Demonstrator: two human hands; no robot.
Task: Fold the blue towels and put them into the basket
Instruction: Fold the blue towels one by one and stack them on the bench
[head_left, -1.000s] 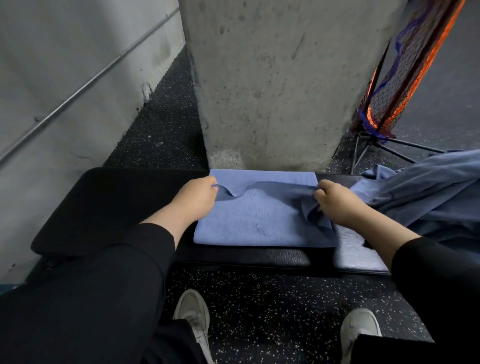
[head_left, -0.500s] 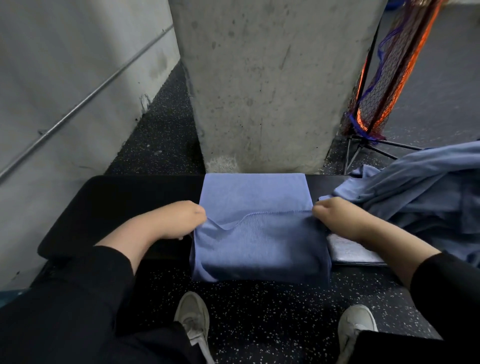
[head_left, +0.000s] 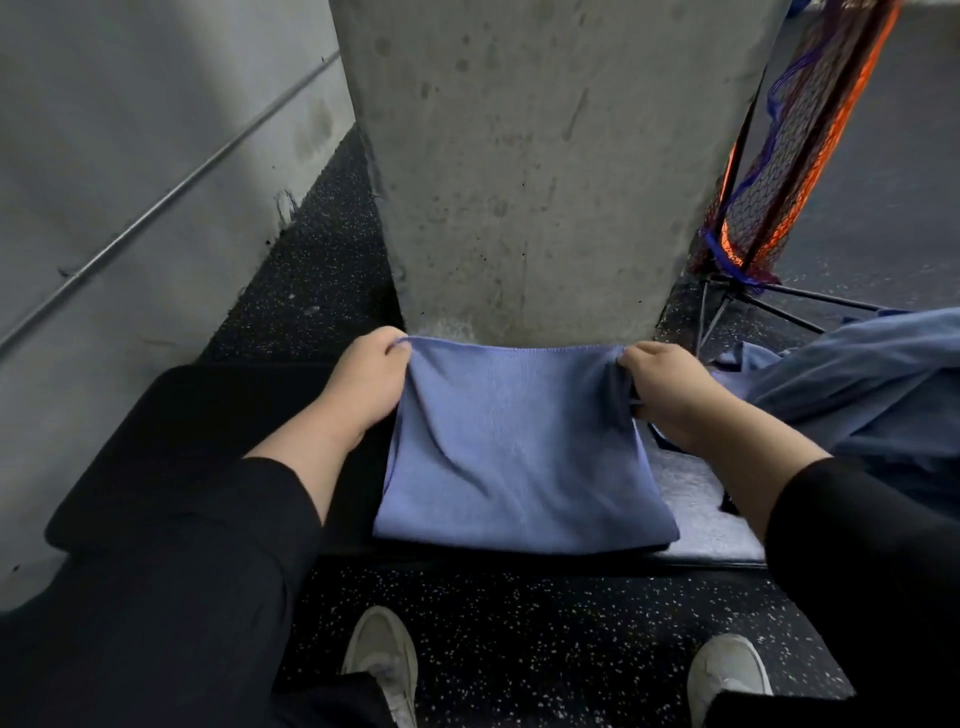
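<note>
The left hand (head_left: 363, 384) and the right hand (head_left: 670, 395) each pinch a far corner of the blue towel (head_left: 519, 457) on the black desk (head_left: 208, 415).

1. You have no readable text, label, brand, number or sign anywhere in the head view.
2. The blue towel (head_left: 519, 452) in front of you shows plain cloth only; any tag it carries cannot be made out.
3. The concrete pillar (head_left: 545, 171) bears stains and pits, but you can read no marking on it.
</note>
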